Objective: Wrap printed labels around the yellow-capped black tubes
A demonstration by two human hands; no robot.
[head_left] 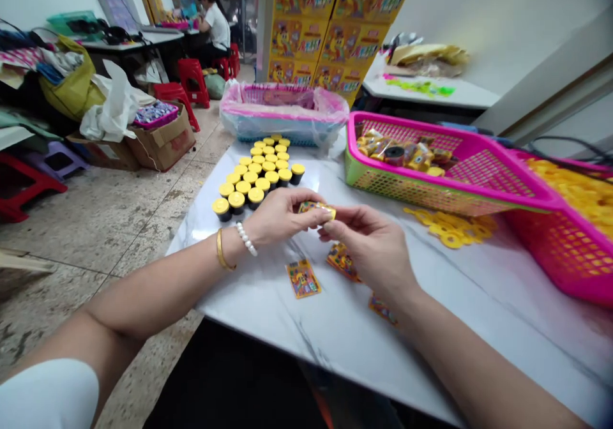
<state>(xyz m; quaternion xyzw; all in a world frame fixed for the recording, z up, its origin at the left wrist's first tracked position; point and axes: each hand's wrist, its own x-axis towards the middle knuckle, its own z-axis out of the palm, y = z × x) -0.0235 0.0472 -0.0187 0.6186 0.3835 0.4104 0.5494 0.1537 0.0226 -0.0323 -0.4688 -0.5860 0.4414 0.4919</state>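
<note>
Above the middle of the table, my left hand [282, 215] is closed round a small yellow-edged cup with a colourful printed label [316, 208]. The fingers of my right hand [378, 240] pinch at the yellow edge of the same cup, close to the left fingertips. Most of the cup is hidden by my fingers. One flat printed label [303, 279] lies below my hands. More printed labels [342, 262] lie beside and partly under my right hand, and another label [382, 309] is by the right wrist. Rows of black cups with yellow lids [255, 195] stand left of my hands.
A pink and green basket [450, 189] holds several labelled cups. Yellow rings [453, 231] lie before it, and a pink basket [541, 250] of yellow parts stands at right. A plastic-lined basket [287, 122] is behind the cups. Yellow cartons [306, 39] and a seated person [215, 27] are farther back.
</note>
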